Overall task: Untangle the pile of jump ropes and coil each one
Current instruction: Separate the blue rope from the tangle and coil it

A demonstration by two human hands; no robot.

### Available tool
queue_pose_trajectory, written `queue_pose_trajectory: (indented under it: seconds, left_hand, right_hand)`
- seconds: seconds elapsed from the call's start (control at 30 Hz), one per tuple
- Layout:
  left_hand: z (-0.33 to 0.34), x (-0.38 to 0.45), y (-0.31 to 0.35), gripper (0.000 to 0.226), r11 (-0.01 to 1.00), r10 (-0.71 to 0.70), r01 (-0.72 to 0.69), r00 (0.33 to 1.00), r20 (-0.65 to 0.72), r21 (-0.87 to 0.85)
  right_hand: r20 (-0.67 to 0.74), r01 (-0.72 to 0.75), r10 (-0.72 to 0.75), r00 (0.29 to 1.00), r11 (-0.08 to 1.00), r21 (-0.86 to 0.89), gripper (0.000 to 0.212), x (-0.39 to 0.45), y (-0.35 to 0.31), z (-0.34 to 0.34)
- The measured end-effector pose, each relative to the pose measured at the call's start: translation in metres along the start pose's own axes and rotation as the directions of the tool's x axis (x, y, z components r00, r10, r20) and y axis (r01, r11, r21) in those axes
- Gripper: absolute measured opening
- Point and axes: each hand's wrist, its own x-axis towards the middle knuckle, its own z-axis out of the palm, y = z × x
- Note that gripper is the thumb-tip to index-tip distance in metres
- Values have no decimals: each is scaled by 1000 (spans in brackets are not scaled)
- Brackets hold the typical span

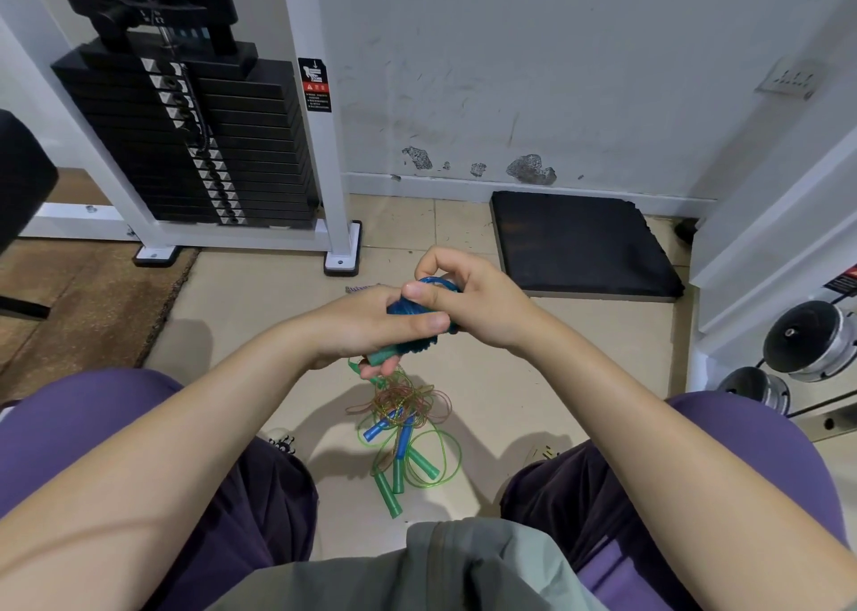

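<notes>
On the beige tiled floor (259, 313) between your knees, near its front edge, lies the tangled pile of green and blue-handled clear plastic ropes (403, 429), waiting. Above it, your left hand (371, 327) grips the coiled blue rope bundle (417, 313) so it cannot spring loose, while your right hand (468, 300) pinches a loop to tighten it.

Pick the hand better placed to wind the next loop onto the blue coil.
Right hand, probably: its thumb and fingers pinch the free blue transparent plastic rope loop on top. The left hand is occupied gripping the blue coiled rope bundle with a green plastic handle.
</notes>
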Motion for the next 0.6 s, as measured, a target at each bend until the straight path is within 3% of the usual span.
queue_pose_trajectory:
  seconds: [0.13,0.37,0.6]
  left_hand:
    - [1,3,1,68,998,-17,12,997,-75,-66]
    - [-2,3,0,74,998,-37,44,992,-120,54]
    - [2,1,-4,29,997,9,-2,995,-96,76]
  right_hand:
    - [-20,-6,6,1000,1000,7,20,-1,-1,-3]
    - [40,-128,127,991,992,8,17,-4,2,-9]
    - [31,-140,139,990,989,56,32,-3,2,-13]
